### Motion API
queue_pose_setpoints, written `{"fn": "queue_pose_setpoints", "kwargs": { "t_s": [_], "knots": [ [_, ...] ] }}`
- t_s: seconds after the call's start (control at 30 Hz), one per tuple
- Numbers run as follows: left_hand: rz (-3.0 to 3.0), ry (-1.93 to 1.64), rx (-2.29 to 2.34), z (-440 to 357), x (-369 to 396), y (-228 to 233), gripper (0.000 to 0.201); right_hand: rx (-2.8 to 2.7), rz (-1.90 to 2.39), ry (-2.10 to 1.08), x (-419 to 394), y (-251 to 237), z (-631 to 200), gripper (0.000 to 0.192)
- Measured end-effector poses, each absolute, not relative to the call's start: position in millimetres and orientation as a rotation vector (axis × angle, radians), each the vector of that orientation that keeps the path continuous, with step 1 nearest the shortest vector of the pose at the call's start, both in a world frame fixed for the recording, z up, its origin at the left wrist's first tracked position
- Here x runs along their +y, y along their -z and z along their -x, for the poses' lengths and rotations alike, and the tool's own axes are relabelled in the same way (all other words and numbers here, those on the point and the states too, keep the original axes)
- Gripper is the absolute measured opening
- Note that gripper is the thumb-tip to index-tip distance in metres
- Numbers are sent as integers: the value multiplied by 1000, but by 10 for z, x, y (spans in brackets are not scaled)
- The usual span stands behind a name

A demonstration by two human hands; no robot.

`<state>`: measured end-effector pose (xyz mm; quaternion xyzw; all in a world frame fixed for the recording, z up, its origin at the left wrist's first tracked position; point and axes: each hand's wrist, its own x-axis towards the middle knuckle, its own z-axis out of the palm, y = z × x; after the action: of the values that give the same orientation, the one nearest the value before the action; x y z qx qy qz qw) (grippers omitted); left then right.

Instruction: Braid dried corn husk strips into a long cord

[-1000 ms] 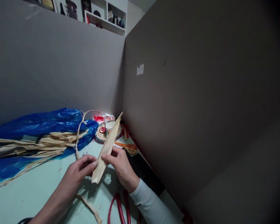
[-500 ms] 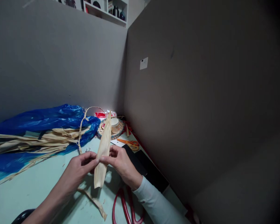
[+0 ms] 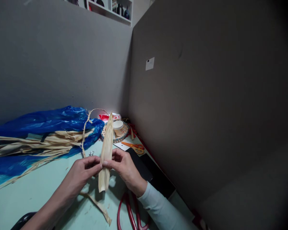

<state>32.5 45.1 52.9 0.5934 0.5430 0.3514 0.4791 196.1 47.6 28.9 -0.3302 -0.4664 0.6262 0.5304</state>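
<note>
A long pale strip of dried husk (image 3: pixel 107 143) stands upright above the table, pointed at its top end and cut blunt at the bottom. My left hand (image 3: pixel 84 169) pinches its left edge between thumb and fingers. From the other side my right hand (image 3: pixel 123 167) grips the same strip, thumb across its front and fingers partly hidden behind. Both thumbs nearly meet at the strip's lower half. Below, a narrow curled husk piece (image 3: pixel 98 206) lies on the table. Red-handled scissors (image 3: pixel 129 212) rest beneath my right forearm, their blades hidden.
At left, a blue plastic bag (image 3: pixel 50 116) holds several dried strips (image 3: pixel 60 140). A braided cord (image 3: pixel 84 137) arches beside it. Farther back are a woven tray (image 3: pixel 124 135) with a white cup (image 3: pixel 118 126), orange scissors (image 3: pixel 135 147), a binder clip (image 3: pixel 91 153) and a dark flat object (image 3: pixel 139 164). Grey panels (image 3: pixel 194 105) enclose the table.
The husk strip has turned slightly, its top tip shifting left so it stands straighter. Both hands keep their pinch at nearly the same place. The view has shifted a little.
</note>
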Motion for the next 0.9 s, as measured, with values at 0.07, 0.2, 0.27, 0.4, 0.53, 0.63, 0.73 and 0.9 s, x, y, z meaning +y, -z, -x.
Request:
{"fn": "queue_pose_setpoints", "kwargs": {
  "t_s": [0.07, 0.2, 0.27, 0.4, 0.53, 0.63, 0.73, 0.9],
  "knots": [
    [-1467, -857, 1343, -323, 449, -533, 32, -1105, 779, -1509, 484, -283, -1962, 40],
    [-1519, -867, 1299, -320, 457, -515, 34, -1115, 791, -1501, 502, -259, -1974, 41],
    [-1562, -884, 1268, -318, 466, -482, 31, -1130, 808, -1502, 510, -242, -1984, 42],
    [-1644, -905, 1284, -330, 475, -432, 31, -1170, 830, -1502, 514, -220, -1998, 42],
    [-1674, -933, 1312, -358, 471, -426, 31, -1163, 843, -1481, 507, -206, -1981, 42],
    [-1695, -935, 1347, -362, 470, -406, 31, -1139, 851, -1451, 500, -195, -1955, 42],
    [-1747, -908, 1389, -361, 457, -381, 31, -1143, 848, -1444, 495, -189, -1942, 41],
    [-1932, -897, 1560, -430, 379, -447, 26, -1154, 835, -1418, 494, -195, -1939, 41]
  ]
}}
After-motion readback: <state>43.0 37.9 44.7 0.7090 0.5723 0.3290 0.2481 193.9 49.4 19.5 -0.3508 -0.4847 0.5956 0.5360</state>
